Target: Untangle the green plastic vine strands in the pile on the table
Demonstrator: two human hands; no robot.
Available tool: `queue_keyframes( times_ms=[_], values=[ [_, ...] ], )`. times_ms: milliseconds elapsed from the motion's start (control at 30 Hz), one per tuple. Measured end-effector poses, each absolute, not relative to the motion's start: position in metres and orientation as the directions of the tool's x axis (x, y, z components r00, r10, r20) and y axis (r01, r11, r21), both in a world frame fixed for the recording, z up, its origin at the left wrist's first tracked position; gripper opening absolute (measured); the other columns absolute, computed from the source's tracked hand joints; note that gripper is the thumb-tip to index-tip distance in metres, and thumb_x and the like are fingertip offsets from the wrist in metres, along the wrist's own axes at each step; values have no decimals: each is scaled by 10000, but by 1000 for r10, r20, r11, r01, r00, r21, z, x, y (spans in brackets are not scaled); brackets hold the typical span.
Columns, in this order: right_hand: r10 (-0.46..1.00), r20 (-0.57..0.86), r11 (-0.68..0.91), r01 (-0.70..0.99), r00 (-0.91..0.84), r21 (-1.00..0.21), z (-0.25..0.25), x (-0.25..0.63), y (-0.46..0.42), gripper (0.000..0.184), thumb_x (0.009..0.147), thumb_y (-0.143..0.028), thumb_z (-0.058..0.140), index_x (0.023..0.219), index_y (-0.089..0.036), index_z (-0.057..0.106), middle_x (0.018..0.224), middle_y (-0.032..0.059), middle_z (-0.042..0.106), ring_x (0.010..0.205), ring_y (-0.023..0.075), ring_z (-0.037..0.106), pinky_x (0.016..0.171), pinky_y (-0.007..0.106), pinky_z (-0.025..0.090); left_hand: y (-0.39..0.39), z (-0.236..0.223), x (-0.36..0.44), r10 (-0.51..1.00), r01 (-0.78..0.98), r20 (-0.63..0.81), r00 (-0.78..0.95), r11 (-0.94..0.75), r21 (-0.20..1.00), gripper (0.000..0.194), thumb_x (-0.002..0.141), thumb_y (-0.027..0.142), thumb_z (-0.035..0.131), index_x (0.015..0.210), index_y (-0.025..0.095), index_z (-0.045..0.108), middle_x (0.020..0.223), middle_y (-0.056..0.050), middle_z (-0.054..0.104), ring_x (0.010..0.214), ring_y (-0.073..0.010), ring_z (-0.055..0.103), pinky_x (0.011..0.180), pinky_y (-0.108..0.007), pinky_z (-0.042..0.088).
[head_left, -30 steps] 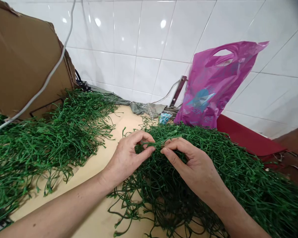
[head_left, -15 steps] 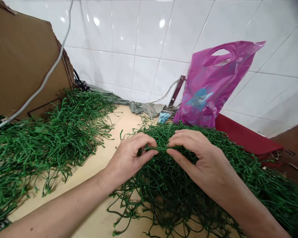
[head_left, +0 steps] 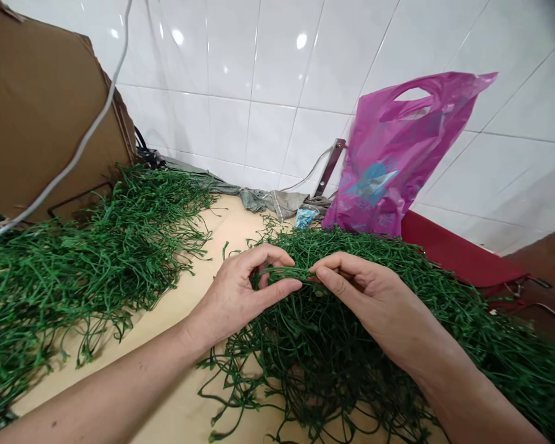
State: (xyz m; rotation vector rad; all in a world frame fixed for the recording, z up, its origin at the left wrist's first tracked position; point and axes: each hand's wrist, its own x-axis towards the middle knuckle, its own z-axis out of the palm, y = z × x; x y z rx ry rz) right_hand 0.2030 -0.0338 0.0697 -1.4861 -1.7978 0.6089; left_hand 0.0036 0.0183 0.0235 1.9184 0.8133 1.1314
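Note:
Several thin green stems (head_left: 287, 272), apparently plastic, stretch between my two hands above a tangled heap of similar stems (head_left: 314, 345). My left hand (head_left: 243, 290) curls round one end of them, with its thumb and fingertips somewhat apart in front. At the other end my right hand (head_left: 370, 293) pinches the stems between thumb and forefinger; its other fingers are folded in behind. What lies inside the right hand's pinch is mostly hidden.
A second pile of green stems (head_left: 97, 265) lies to the left before a cardboard box (head_left: 37, 111). A white cable (head_left: 90, 132) hangs across the box. Behind the heap stand a pink plastic bag (head_left: 388, 154), a red bag (head_left: 457, 253) and a white tiled wall (head_left: 226, 55).
My right fingers have drawn together into a tighter pinch and dropped slightly. The left thumb and forefinger have parted a little, showing more of the stems.

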Motion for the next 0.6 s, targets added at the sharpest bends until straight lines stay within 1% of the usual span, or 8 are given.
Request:
queue_keyframes(
  times_ms=[100, 167, 233, 367, 433, 467, 533, 600],
  values=[
    [964, 259, 235, 648, -60, -724, 68, 205, -33, 230, 949, -400, 545, 869, -246, 697, 791, -14, 671, 750, 158, 594, 701, 267, 461, 20, 23, 4, 806, 143, 405, 431, -505, 851, 110, 876, 300, 688, 947, 216, 701, 824, 28, 627, 636, -101, 438, 595, -238, 364],
    [950, 312, 230, 658, 7, -717, 66, 207, -32, 215, 942, -406, 557, 944, -253, 707, 811, -8, 688, 751, 167, 613, 707, 282, 474, 22, 24, 3, 810, 131, 387, 440, -484, 865, 114, 884, 295, 662, 954, 216, 704, 843, 17, 641, 666, -113, 457, 603, -244, 359],
    [921, 387, 260, 671, 44, -694, 66, 209, -32, 205, 928, -405, 582, 996, -254, 703, 881, 6, 704, 808, 180, 642, 766, 305, 493, 22, 25, 2, 815, 122, 366, 450, -462, 879, 126, 895, 304, 637, 952, 209, 697, 853, 6, 645, 701, -125, 483, 618, -251, 361],
    [860, 506, 403, 702, -70, -588, 67, 207, -34, 176, 894, -368, 649, 1028, -264, 693, 1078, 20, 702, 1030, 199, 646, 953, 334, 473, 21, 28, 2, 822, 99, 323, 469, -413, 906, 182, 928, 344, 582, 908, 189, 677, 816, -2, 625, 752, -143, 522, 671, -260, 390],
    [857, 504, 416, 724, -109, -551, 66, 203, -36, 170, 877, -343, 669, 1028, -268, 694, 1083, 15, 707, 1045, 200, 645, 954, 329, 476, 20, 30, 3, 822, 55, 333, 461, -401, 914, 185, 932, 344, 578, 934, 186, 674, 843, -7, 640, 794, -149, 547, 721, -261, 413],
    [870, 481, 393, 736, -105, -551, 66, 201, -36, 180, 873, -332, 667, 1039, -268, 690, 1053, 12, 714, 1011, 200, 655, 925, 329, 488, 20, 30, 3, 824, 30, 346, 450, -400, 916, 185, 933, 343, 577, 952, 186, 673, 865, -11, 650, 819, -152, 559, 747, -262, 422],
    [912, 404, 312, 751, -66, -581, 65, 198, -37, 215, 880, -324, 644, 1084, -263, 667, 958, 5, 726, 907, 203, 673, 857, 339, 507, 20, 31, 3, 830, 3, 369, 418, -408, 913, 184, 935, 338, 573, 960, 184, 670, 894, -19, 661, 858, -159, 574, 789, -264, 430],
    [939, 342, 250, 738, -27, -627, 63, 195, -36, 243, 898, -331, 611, 1125, -247, 632, 902, 5, 729, 869, 209, 678, 852, 355, 506, 20, 32, 3, 837, 11, 388, 386, -425, 905, 185, 941, 334, 562, 939, 182, 669, 904, -26, 656, 884, -167, 579, 817, -270, 430]
  ],
)
